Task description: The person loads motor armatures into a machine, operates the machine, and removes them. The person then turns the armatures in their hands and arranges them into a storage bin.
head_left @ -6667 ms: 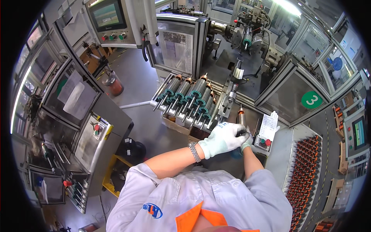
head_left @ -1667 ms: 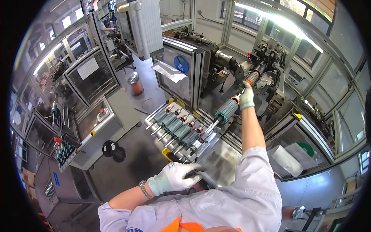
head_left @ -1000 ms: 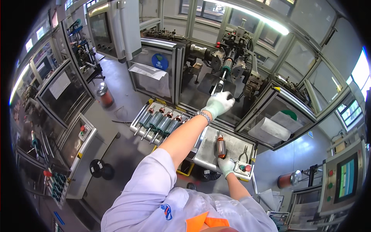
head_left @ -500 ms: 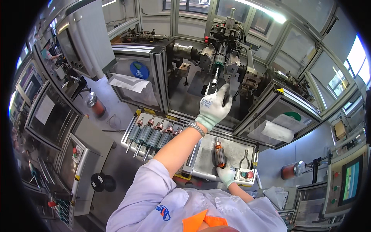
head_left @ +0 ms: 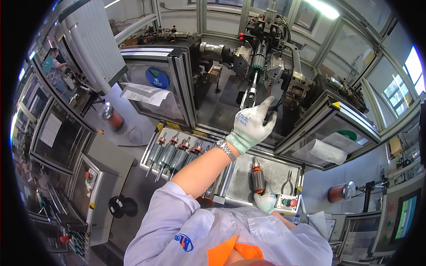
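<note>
The person is reaching the left hand (head_left: 251, 126), in a white knit glove, up and forward into the open bay of a grey machine (head_left: 266, 66). The fingers are lying loosely together with the forefinger stretched toward a slim steel shaft (head_left: 251, 91) that is hanging below a rotor (head_left: 258, 71) with green windings clamped in the machine; the fingertip is sitting just beside the shaft's lower end, and whether it is touching cannot be told. This hand is gripping nothing. A metal wristwatch (head_left: 226, 150) is showing at the bare wrist.

The right hand (head_left: 266, 201), also gloved, is staying low, near the person's chest, and is closed around the lower end of a second rotor (head_left: 258, 177) with copper-coloured windings. That rotor is standing nearly upright over a grey metal worktop (head_left: 242, 175). A pair of pliers (head_left: 289, 181) is lying on the worktop just to the right of it, and a small box with a red button (head_left: 288, 203) is sitting at the worktop's near right corner.

To the left, a row of similar rotors (head_left: 175, 153) is resting side by side in a slanted rack, well apart from both hands.
</note>
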Demonstrator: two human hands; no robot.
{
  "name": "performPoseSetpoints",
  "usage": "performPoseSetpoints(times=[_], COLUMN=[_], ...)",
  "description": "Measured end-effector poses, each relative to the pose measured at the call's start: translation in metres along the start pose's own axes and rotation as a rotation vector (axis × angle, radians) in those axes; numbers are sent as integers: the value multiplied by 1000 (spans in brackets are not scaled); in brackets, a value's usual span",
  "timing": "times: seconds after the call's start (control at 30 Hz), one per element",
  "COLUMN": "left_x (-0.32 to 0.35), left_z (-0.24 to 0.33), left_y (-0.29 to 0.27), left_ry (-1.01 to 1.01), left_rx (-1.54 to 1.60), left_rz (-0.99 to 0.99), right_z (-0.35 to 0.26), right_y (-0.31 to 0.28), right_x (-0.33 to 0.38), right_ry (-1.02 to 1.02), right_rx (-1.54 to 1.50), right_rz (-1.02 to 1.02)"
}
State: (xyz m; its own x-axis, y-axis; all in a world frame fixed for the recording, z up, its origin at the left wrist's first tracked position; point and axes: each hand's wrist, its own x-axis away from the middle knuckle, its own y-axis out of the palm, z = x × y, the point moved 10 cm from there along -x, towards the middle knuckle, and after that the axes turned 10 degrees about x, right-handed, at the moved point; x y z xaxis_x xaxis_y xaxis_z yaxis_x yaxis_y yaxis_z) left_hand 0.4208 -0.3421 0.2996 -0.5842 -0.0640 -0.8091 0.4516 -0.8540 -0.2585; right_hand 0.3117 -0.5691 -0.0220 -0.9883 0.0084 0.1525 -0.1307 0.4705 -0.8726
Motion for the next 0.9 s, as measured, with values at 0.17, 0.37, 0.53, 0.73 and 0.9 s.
performPoseSetpoints(times=[0.17, 0.37, 0.53, 0.73, 0.9], left_x=[4, 59, 124, 177, 197], left_z=[-23, -10, 102, 138, 140], left_y=[12, 27, -50, -75, -85], left_ry=[-239, -618, -260, -617, -679], left_rx=[-5, 512, 195, 299, 340], left_rz=[-79, -674, -474, -569, -531], right_z=[13, 9, 13, 17, 21], right_y=[11, 2, 7, 16, 33], right_x=[-3, -2, 1, -2, -13], right_ry=[21, 61, 49, -15, -33], right_rx=[49, 175, 235, 267, 198], right_rz=[57, 89, 72, 82, 105])
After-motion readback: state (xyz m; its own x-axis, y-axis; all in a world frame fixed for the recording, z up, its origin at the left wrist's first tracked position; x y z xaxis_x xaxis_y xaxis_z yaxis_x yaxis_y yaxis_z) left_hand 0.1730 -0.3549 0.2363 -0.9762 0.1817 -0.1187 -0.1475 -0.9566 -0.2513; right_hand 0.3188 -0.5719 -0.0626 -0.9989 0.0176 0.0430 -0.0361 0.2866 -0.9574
